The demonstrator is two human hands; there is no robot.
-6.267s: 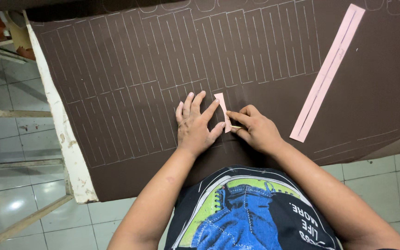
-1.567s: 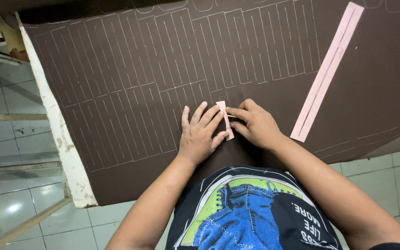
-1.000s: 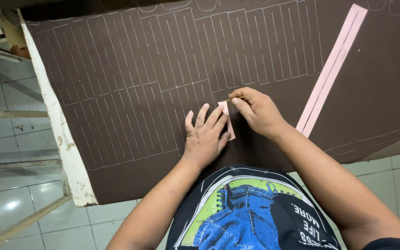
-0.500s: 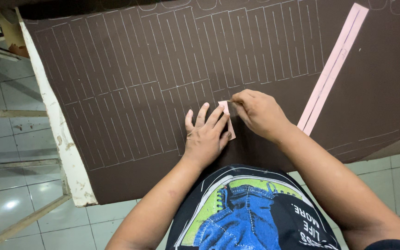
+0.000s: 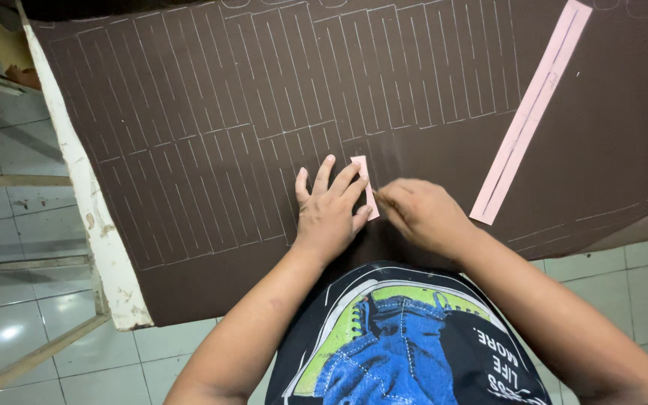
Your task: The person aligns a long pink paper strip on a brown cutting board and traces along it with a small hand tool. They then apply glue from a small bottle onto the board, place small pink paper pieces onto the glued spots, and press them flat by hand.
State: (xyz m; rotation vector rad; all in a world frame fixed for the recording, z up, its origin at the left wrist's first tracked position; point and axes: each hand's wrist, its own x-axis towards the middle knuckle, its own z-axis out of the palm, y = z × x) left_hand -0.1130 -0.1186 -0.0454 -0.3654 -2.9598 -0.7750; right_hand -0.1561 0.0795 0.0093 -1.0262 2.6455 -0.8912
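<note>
A small pink strip template [image 5: 364, 175] lies on the dark brown fabric [image 5: 211, 97], which is covered with rows of white chalk rectangles. My left hand [image 5: 329, 210] lies flat on the template with its fingers spread, pressing it down. My right hand [image 5: 421, 216] sits just right of the template with its fingers pinched together. A thin tip of a marking tool [image 5: 376, 196] shows at them, touching the fabric beside the template's right edge near its lower end.
A long pink strip template [image 5: 532, 111] lies diagonally on the fabric to the right. The table's worn white edge [image 5: 91, 217] runs down the left side, with a tiled floor [image 5: 16, 247] beyond it. The fabric hangs over the near edge against my body.
My right hand has slid from the template's top end down along its right edge toward me. My left hand stays pressed on the template.
</note>
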